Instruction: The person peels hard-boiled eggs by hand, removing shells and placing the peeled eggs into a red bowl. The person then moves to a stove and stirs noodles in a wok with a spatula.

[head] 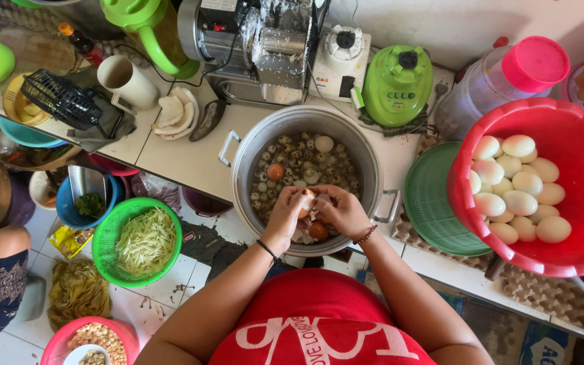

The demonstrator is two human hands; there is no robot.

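Crowded white kitchen counter (pixel 190 159) seen from above, tiled floor below at left.

Holding a big metal pot (pixel 305 177) at centre, part full of water, small speckled eggs and bits of shell; a red basin (pixel 579 155) of peeled white eggs (pixel 516 189) at right, lying over a green sieve (pixel 434 203); a green basket (pixel 111 233) of pale shredded strips lower left, off the counter. Both forearms reaching forward from a red shirt, wrists bent down over the pot's near rim, a dark band on each. Left hand (pixel 284 213) and right hand (pixel 341 209) pressed together, fingers curled tight around one brown egg (pixel 305 203), half peeled, white showing, pinched between the thumbs. Another brown egg (pixel 318 231) just beneath the hands, a third (pixel 275 172) farther back in the water.
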